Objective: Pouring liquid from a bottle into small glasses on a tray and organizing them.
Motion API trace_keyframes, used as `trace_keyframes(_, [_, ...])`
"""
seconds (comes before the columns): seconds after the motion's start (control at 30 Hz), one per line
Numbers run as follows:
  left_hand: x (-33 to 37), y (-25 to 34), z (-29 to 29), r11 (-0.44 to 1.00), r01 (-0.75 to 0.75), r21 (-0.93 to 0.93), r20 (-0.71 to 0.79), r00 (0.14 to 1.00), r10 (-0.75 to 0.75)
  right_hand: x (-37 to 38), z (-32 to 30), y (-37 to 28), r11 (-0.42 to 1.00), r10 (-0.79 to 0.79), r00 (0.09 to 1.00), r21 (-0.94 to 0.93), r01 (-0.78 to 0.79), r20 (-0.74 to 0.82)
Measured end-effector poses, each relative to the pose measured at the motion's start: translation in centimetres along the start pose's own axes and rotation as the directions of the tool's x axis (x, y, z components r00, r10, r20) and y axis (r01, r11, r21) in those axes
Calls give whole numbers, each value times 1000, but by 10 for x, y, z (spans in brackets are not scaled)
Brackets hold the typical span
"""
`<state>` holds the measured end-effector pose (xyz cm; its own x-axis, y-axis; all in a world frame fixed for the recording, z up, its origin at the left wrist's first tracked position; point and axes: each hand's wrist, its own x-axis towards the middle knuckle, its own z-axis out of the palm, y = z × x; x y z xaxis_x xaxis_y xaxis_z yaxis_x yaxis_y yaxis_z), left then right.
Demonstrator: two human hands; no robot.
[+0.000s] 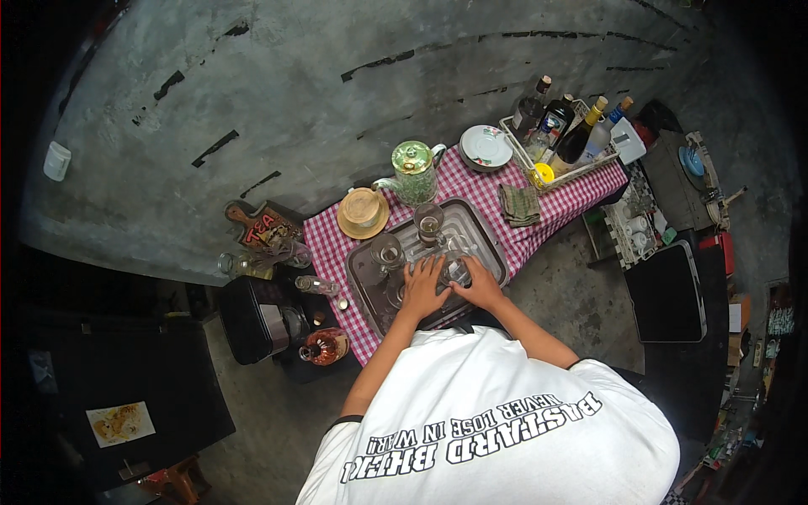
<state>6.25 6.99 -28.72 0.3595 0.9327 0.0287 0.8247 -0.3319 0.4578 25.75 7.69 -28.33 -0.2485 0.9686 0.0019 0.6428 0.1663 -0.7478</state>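
On a dark brown tray [497, 240] with a pale patterned bottom, a clear glass cup [455, 268] sits between my two hands. My right hand [481, 289] curves round its right side, with the thumb at the near edge. My left hand [423, 290] reaches against its left side, fingers slightly spread and thumb close to the right thumb. Two more clear glass cups stand on the tray, one at the left [387, 251] and one at the far side [428, 220]. Beside my left hand, another glass shape [396, 292] is partly hidden.
Behind the tray stand a green patterned teapot [415, 177], a lidded tan cup on a saucer [363, 212] and stacked plates [486, 148]. A folded cloth [520, 205] and a basket of bottles [562, 177] are at right. Left are a glass bottle [317, 286] and a black appliance [252, 320].
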Motion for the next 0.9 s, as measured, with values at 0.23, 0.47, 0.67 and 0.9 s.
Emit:
trace_keyframes(0.23, [1, 0, 0, 1000, 4, -14, 2, 1000, -4, 1, 1, 2, 1000, 1, 1000, -5, -1, -5])
trace_keyframes(0.47, [0, 1, -1, 1000, 10, -6, -1, 1000, -10, -1, 0, -1, 999, -24, 999, -32, 23, -35])
trace_keyframes(0.67, [-1, 1, 0, 1000, 5, -6, -8, 1000, -5, -1, -2, -3, 1000, -5, 1000, -24, 5, -1])
trace_keyframes(0.9, [1, 1, -2, 1000, 4, -7, 0, 1000, -4, 1, 0, 1, 999, 14, 1000, -38, -14, -2])
